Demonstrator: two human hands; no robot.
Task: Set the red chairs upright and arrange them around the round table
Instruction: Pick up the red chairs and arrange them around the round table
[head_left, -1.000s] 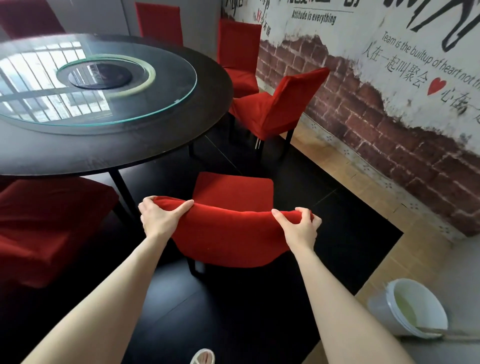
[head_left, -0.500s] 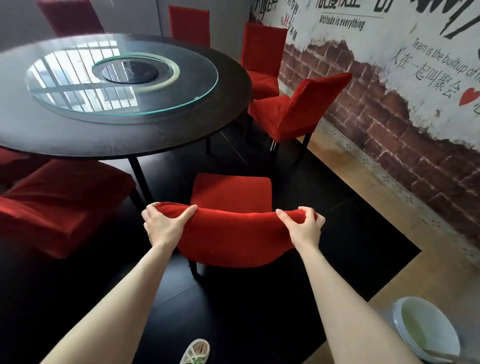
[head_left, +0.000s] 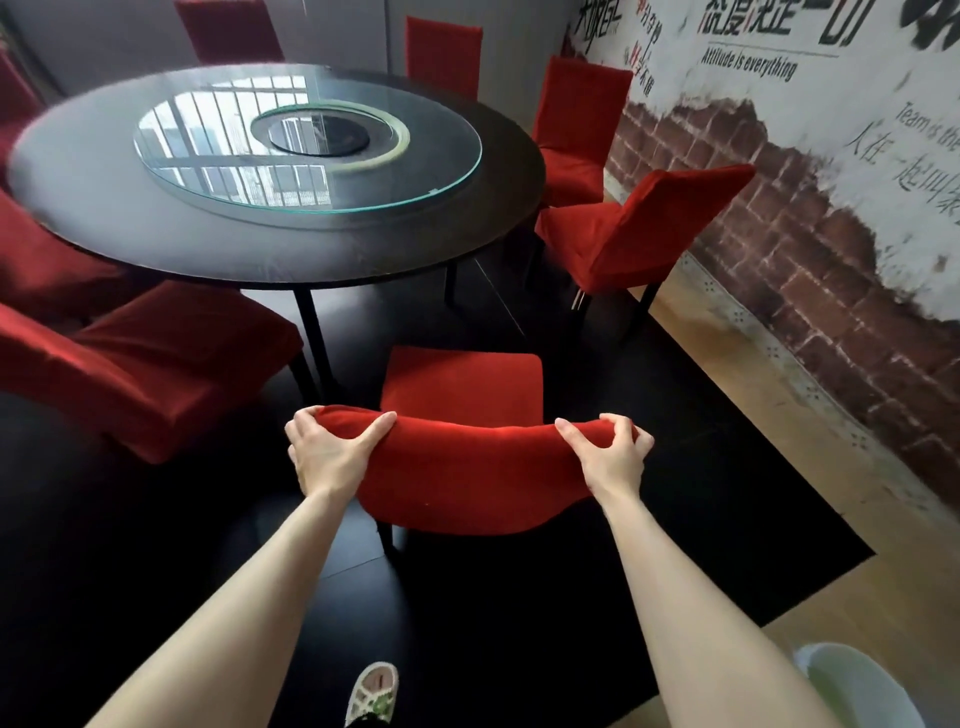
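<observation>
A red chair (head_left: 462, 384) stands upright right in front of me, its seat facing the round black table (head_left: 156, 249). My left hand (head_left: 327, 452) grips the left end of its backrest top. My right hand (head_left: 613, 457) grips the right end, thumb in front and fingers curled over the top. Another red chair (head_left: 639, 228) stands upright at the table's right side, and a red chair (head_left: 150, 364) sits at the left, close to the table edge. More red chairs (head_left: 576, 119) stand around the far side.
A glass turntable (head_left: 306, 145) lies on the table. A brick-painted wall (head_left: 831, 249) runs along the right. A white bucket (head_left: 862, 686) stands on the wooden floor at lower right. My shoe (head_left: 371, 693) is on the black floor behind the chair.
My view has swung right and back, so more of the table shows. Both hands have kept their grip on the backrest; the chair sits about the same distance from the table.
</observation>
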